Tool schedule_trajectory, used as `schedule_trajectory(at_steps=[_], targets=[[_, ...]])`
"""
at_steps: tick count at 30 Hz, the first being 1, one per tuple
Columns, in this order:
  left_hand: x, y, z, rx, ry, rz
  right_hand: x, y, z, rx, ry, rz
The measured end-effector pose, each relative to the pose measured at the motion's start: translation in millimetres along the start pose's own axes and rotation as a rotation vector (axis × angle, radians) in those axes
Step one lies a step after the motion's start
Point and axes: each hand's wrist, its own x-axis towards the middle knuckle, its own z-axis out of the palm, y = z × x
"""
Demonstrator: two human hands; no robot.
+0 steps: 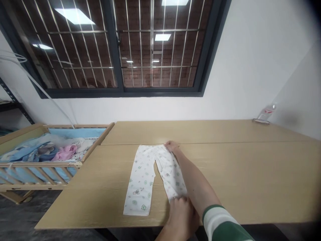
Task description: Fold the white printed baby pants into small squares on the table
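A pair of white baby trousers (142, 177) with small green prints lies flat on the light wooden table (250, 174), waistband away from me and legs toward me. My right hand (172, 146) reaches out along the right leg, and its curled fingers grip the right corner of the waistband. My right forearm, in a green and white striped sleeve, lies over that leg. My left hand (181, 216) is at the near table edge, its fingers closed on the cuff of the same right leg. The left leg lies untouched.
A wooden crib (50, 164) with blue bedding and several pink and white garments stands against the table's left side. A plastic bottle (266, 113) sits at the far right corner by the wall. A barred window fills the wall ahead.
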Motion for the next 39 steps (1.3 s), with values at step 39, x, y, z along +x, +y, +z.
schedule_trajectory(at_steps=[39], targets=[[-116.5, -150.7, -58.7, -0.301, 0.489, -0.353, -32.1, -143.9, 120.2, 0.148, -0.050, -0.115]])
